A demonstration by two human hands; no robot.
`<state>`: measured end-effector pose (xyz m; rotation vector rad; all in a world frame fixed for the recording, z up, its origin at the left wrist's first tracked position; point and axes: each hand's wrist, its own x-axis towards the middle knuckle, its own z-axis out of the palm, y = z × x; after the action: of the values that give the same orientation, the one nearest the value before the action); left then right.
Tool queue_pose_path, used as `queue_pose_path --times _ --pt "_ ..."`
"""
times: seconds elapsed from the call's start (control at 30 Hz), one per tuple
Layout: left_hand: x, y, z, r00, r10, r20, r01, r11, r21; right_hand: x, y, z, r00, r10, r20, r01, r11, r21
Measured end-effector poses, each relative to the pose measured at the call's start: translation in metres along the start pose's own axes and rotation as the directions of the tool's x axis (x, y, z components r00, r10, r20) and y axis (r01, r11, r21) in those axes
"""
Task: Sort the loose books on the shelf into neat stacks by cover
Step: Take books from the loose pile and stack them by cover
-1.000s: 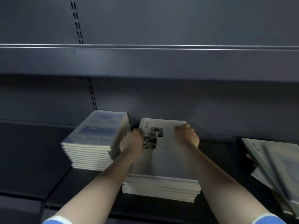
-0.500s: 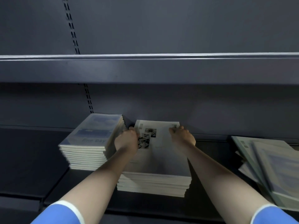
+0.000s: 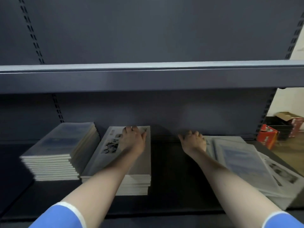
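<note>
Two neat stacks stand on the dark lower shelf: a tall stack of blue-cover books at the left and, beside it, a lower stack of white-cover books with a black picture on top. My left hand lies flat on the far end of the white stack, fingers spread. My right hand reaches over the far left corner of a loose, fanned pile of books at the right, fingers spread, touching or just above it; no grip shows. That pile mixes blue and white covers.
An upper shelf overhangs the work space, leaving a low gap above the stacks. Bare shelf lies between the white stack and the loose pile. Past the shelf's right end, red cardboard boxes sit on a wooden floor.
My right hand has left the white stack and moved right to the loose pile. The left hand has slid toward the middle of the white stack's far edge. The view has turned right.
</note>
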<state>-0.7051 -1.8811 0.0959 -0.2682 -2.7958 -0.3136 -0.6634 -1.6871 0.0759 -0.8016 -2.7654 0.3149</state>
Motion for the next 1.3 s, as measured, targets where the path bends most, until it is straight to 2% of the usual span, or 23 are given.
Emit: queue_pose_path --times 0.23,0.47,0.63,0.83,0.97,1.17,1.3 --pt "-0.023 0.080 0.021 0.990 0.092 0.110 -0.083 0.993 -0.085 -0.001 0.092 -0.008 0.993 0.122 -0.005 -0.122 0.988 -0.096" --pt "-0.054 0.152 0.040 0.953 0.166 0.253 -0.133 0.981 -0.143 -0.019 0.170 -0.016 0.981 0.192 -0.012 -0.192 0.975 -0.107" --pt "-0.075 0.194 0.053 0.924 0.214 0.316 -0.165 0.971 -0.174 -0.031 0.202 -0.025 0.963 0.270 -0.018 -0.270 0.961 -0.051" --pt "-0.086 0.215 0.062 0.914 0.217 0.343 -0.191 0.976 -0.108 -0.040 0.225 -0.036 0.958 0.284 0.031 -0.284 0.958 -0.029" --pt "-0.085 0.216 0.061 0.916 0.189 0.353 -0.157 0.981 -0.117 -0.040 0.228 -0.036 0.954 0.290 0.077 -0.295 0.953 0.064" --pt "-0.091 0.220 0.062 0.933 0.184 0.309 -0.140 0.977 -0.161 -0.042 0.219 -0.032 0.957 0.284 -0.065 -0.284 0.959 0.007" --pt "-0.093 0.225 0.060 0.936 0.169 0.308 -0.102 0.969 -0.224 -0.041 0.206 -0.033 0.955 0.296 -0.017 -0.292 0.949 0.123"
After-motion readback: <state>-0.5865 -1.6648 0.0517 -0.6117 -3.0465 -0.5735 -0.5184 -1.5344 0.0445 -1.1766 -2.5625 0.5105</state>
